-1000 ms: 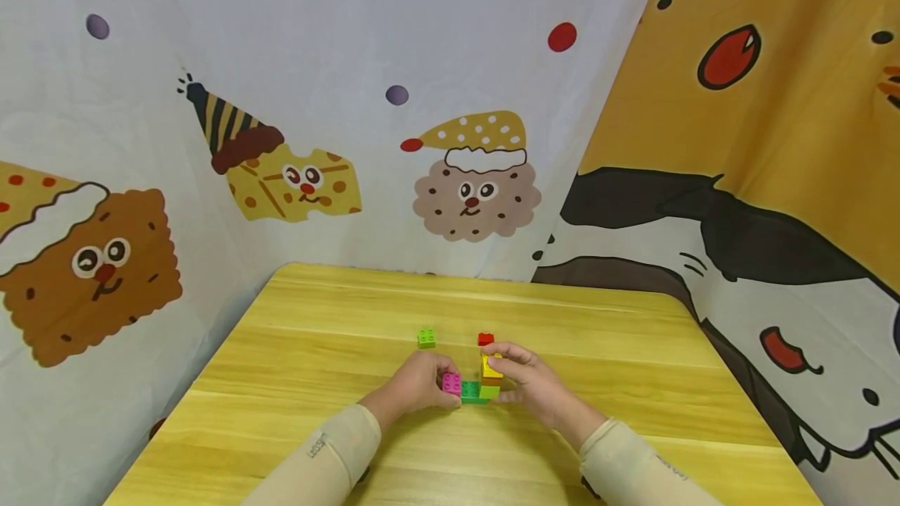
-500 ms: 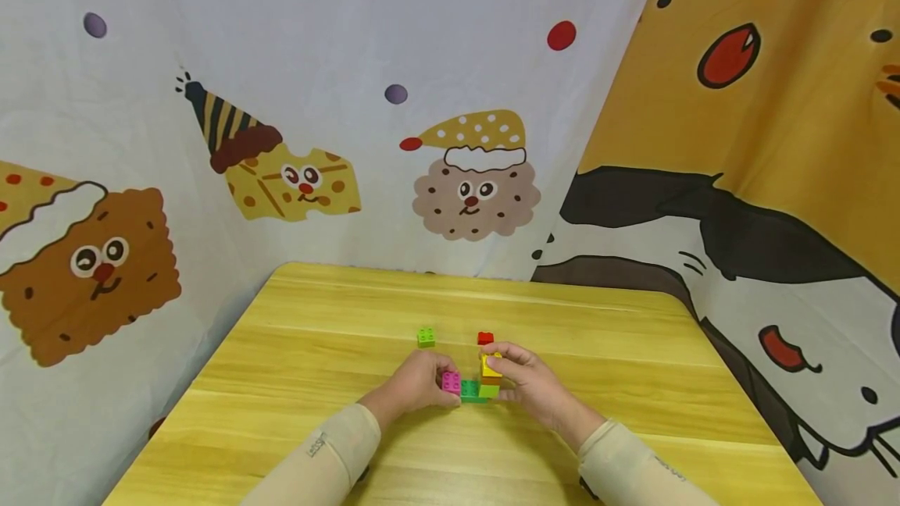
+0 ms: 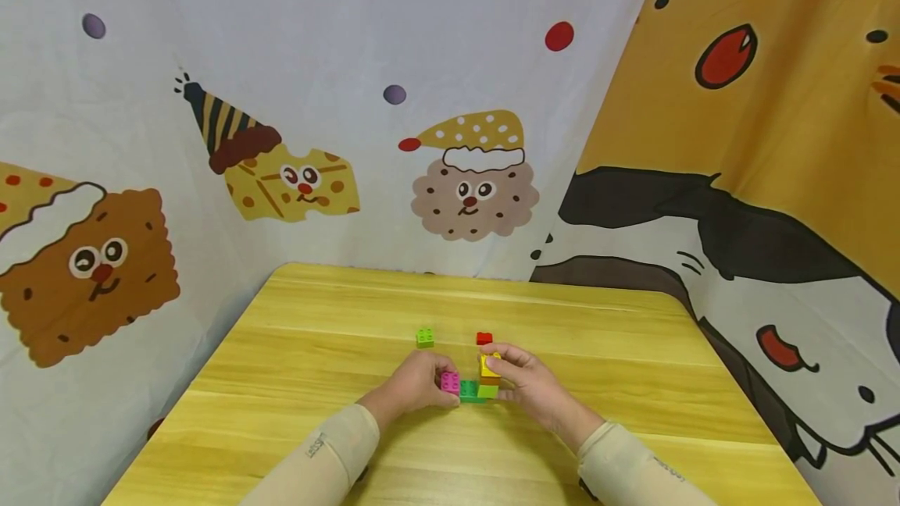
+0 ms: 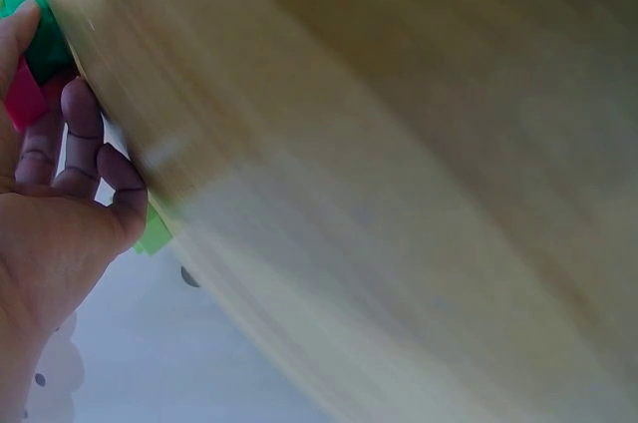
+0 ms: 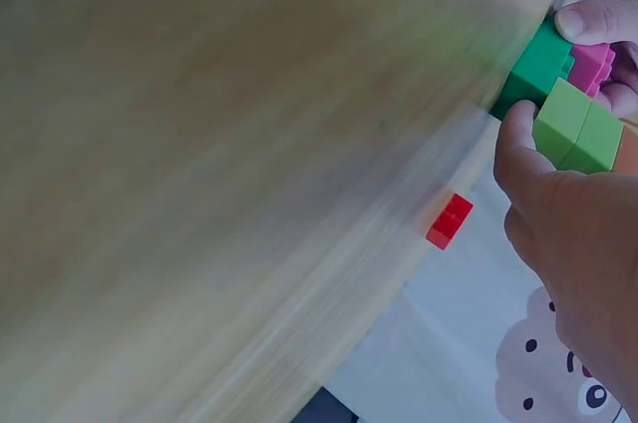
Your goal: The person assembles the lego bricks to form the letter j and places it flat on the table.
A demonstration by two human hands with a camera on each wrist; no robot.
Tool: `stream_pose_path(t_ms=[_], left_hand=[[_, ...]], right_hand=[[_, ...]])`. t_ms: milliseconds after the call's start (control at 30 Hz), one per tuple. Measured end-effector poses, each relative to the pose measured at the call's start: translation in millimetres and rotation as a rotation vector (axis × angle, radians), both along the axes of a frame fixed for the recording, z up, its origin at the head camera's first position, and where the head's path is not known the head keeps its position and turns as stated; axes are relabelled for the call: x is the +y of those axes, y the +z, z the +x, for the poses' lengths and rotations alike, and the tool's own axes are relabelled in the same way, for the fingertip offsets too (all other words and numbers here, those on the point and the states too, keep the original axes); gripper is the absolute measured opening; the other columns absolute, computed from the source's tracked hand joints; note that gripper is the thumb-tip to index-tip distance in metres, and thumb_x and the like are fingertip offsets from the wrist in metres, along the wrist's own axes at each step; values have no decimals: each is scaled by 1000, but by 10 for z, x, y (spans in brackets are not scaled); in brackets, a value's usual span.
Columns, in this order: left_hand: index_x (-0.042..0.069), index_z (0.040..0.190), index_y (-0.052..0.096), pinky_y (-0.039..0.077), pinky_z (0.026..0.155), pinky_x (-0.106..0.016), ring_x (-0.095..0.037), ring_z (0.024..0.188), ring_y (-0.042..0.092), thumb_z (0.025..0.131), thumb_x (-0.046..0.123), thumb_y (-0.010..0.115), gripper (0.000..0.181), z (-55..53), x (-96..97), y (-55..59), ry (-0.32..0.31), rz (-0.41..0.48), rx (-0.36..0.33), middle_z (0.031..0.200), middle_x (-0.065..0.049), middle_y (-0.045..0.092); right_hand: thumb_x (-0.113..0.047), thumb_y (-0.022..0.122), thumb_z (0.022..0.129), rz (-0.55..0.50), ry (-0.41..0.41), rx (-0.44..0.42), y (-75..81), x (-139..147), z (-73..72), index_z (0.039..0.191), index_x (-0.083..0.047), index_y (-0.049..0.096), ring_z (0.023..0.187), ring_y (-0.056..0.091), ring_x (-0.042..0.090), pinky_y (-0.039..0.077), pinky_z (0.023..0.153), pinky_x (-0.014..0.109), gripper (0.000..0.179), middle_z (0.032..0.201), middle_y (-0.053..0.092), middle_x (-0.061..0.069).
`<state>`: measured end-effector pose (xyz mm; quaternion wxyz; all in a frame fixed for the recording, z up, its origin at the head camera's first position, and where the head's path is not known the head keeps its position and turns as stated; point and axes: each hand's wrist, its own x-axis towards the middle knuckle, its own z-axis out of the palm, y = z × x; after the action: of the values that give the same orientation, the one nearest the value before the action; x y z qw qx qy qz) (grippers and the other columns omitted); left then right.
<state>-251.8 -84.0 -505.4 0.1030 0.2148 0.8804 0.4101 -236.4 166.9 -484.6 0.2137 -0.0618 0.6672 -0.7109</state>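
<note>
On the table, a green toy building brick (image 3: 469,391) lies with a pink brick (image 3: 451,383) on its left end. A short stack rises from its right end: a lime brick (image 5: 578,129), then an orange one (image 3: 490,381), with a yellow brick (image 3: 490,367) on top. My left hand (image 3: 419,383) pinches the pink and green bricks at that end, its thumb against the green one in both wrist views. My right hand (image 3: 533,383) grips the stack, fingers at the yellow brick and the thumb low by the green brick. Part of each grip is hidden behind the bricks.
Behind the hands on the wooden table (image 3: 337,311) are two loose bricks. A lime one (image 3: 425,338) stands at the left and a red one (image 3: 484,339) at the right. A patterned cloth (image 3: 316,61) hangs behind the table.
</note>
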Motion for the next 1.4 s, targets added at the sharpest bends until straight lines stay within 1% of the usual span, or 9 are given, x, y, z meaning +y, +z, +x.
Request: stream_pose_path(t_ms=[200, 333, 433, 533, 733, 867, 1133, 1400], left_hand=[[18, 92, 76, 52, 62, -22, -6, 71, 58, 79, 16, 96, 24, 0, 0, -3, 3, -3, -3, 77, 9, 67], [18, 93, 76, 52, 63, -22, -7, 72, 59, 79, 17, 96, 24, 12, 2, 11, 7, -7, -10, 78, 9, 67], [18, 93, 76, 52, 63, -22, -7, 72, 59, 79, 16, 96, 24, 18, 2, 16, 7, -8, -14, 78, 8, 67], [17, 93, 76, 52, 63, -22, -7, 72, 59, 79, 15, 96, 24, 14, 3, 16, 6, -3, -18, 78, 8, 67], [17, 92, 76, 52, 63, -21, -5, 71, 58, 80, 16, 96, 23, 2, -1, 11, -7, 4, -10, 77, 9, 67], [17, 92, 76, 52, 62, -21, -5, 70, 58, 80, 15, 96, 23, 3, -5, 0, -16, 8, 2, 77, 9, 67], [16, 92, 76, 52, 62, -22, -6, 70, 58, 80, 15, 95, 23, -8, -9, 11, -13, 8, 4, 76, 9, 67], [16, 92, 76, 52, 63, -22, -7, 71, 59, 79, 15, 96, 23, -11, 5, 16, -11, 10, -7, 77, 8, 68]], right_hand=[[-32, 68, 106, -13, 7, -2, -8, 10, -1, 136, -24, 70, 121, 56, 18, 56, 105, 47, 31, 148, 57, 5], [-32, 70, 105, -14, -2, 2, -25, 11, 1, 137, -22, 70, 118, 57, 18, 57, 102, 46, 33, 147, 58, 7], [-30, 71, 104, 5, -18, 16, -46, 10, 7, 137, -21, 70, 113, 60, 18, 58, 98, 42, 34, 142, 60, 6], [-27, 72, 104, 20, -31, 36, -68, 12, 14, 138, -20, 70, 110, 62, 16, 58, 95, 39, 35, 135, 62, 3], [-26, 71, 104, 8, -32, 47, -77, 19, 24, 137, -19, 70, 109, 61, 16, 58, 94, 39, 34, 125, 64, -4], [-27, 71, 104, 9, -23, 46, -67, 13, 25, 138, -19, 69, 109, 61, 16, 58, 94, 39, 34, 124, 64, -5], [-26, 71, 104, 5, -24, 33, -42, -2, 0, 137, -16, 69, 109, 62, 16, 58, 94, 39, 34, 131, 64, 1], [-26, 71, 104, -10, -6, 36, -36, 14, -3, 136, -16, 69, 108, 63, 17, 59, 95, 40, 34, 124, 65, -4]])
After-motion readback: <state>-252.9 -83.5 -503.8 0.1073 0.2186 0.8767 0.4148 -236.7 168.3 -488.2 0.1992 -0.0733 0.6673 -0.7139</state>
